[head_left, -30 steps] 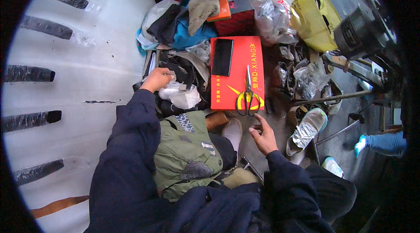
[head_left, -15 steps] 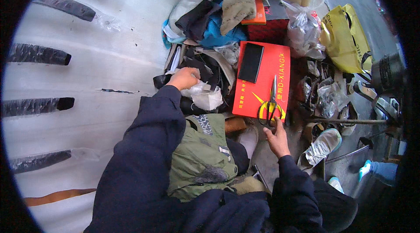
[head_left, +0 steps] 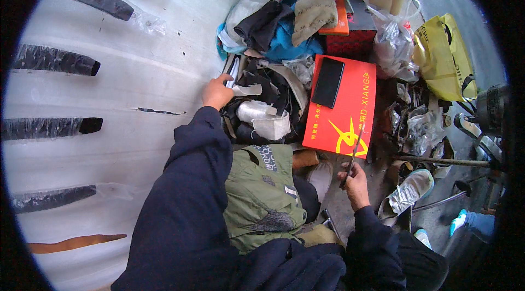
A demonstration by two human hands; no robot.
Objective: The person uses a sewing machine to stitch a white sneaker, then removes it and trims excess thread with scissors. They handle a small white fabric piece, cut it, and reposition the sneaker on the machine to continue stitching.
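Observation:
My right hand (head_left: 356, 183) is closed round the handles of a pair of scissors (head_left: 356, 151), whose blades point up over the lower edge of a red box lid or board (head_left: 339, 121). A black phone (head_left: 328, 82) lies on that red surface. To the left, my left hand (head_left: 217, 93) reaches into the edge of a heap of black and grey scraps (head_left: 268, 80). Its fingers are curled beside a pale grey scrap (head_left: 247, 90) and a folded white piece (head_left: 234, 69); what they grip is hidden. A white roll in clear wrap (head_left: 254, 110) lies within the heap.
A green apron (head_left: 262, 192) covers my lap. Bunched cloths (head_left: 262, 26) lie beyond the scraps. A clear plastic bag (head_left: 394, 39) and a yellow bag (head_left: 445, 59) stand at right, above loose shoes (head_left: 407, 192). A pale sheet with wrapped black strips (head_left: 52, 60) spans the left.
My left hand has moved from the middle of the scraps to their left edge. My right hand has taken hold of the scissors, lifting them off the red surface. The view has shifted slightly.

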